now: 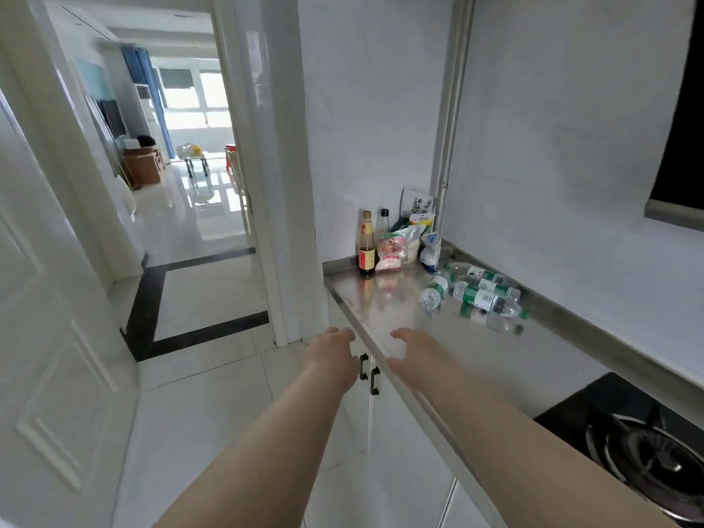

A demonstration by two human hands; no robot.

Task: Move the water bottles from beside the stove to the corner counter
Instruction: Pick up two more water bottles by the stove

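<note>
Both forearms reach forward from the bottom edge. The left hand hangs over the cupboard front just off the worktop, and the right hand hovers above its front edge. Both have loose, relaxed fingers and hold nothing.

At 1 o'clock from the right hand, the water bottles lie on their sides in a cluster near the back wall, towards the corner. There look to be four, though blur makes the count unsure. Three lie side by side, their long axes running from 10 to 4 o'clock; the nearest has its green cap at the 4 o'clock end. One more lies apart at their 9 o'clock, its long axis running from about 1 to 7 o'clock and one end facing the camera.

The steel worktop reflects them. In the corner at 12 o'clock stand a dark sauce bottle, a black-capped bottle and several food packets. Bare steel lies between the hands and the bottles. The stove sits at 4 o'clock, well apart from the bottles. Black cupboard handles show between the hands. At 11 o'clock a doorway opens onto a bright tiled room.
</note>
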